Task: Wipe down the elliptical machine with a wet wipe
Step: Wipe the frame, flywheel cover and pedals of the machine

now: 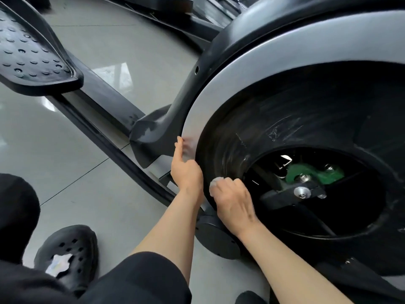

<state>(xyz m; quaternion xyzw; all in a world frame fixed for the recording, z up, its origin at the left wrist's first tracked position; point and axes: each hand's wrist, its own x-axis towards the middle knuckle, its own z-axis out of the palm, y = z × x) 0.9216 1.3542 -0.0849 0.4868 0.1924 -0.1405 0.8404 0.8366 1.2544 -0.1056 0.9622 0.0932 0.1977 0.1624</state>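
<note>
Right hand (pixel 232 201) clenched round a bunched wet wipe (pixel 214 184) — white wad shows at the thumb side of the fist, pressed to the inner edge of the dark flywheel disc (pixel 285 119) of the elliptical machine. Balling the wipe likely gives a firm pad for scrubbing the curved rim.

Left hand (pixel 185 170) holds nothing: fingers extended, tips resting on the grey housing ring (pixel 219 88) just beside the disc. Judged a brace, steadying the body in a low crouch while the other hand works.

Streaks and smears visible across the upper disc face, so that area probably needs more passes; how much of the machine is done cannot be told from here.

Open hub shows a green part (pixel 313 173) and a metal bolt (pixel 302 191) on the crank — near the wiping hand, a snag risk for the wipe.

Studded pedal (pixel 32 53) upper left, black shoe (pixel 70 255) on the tiled floor (pixel 65 161)
</note>
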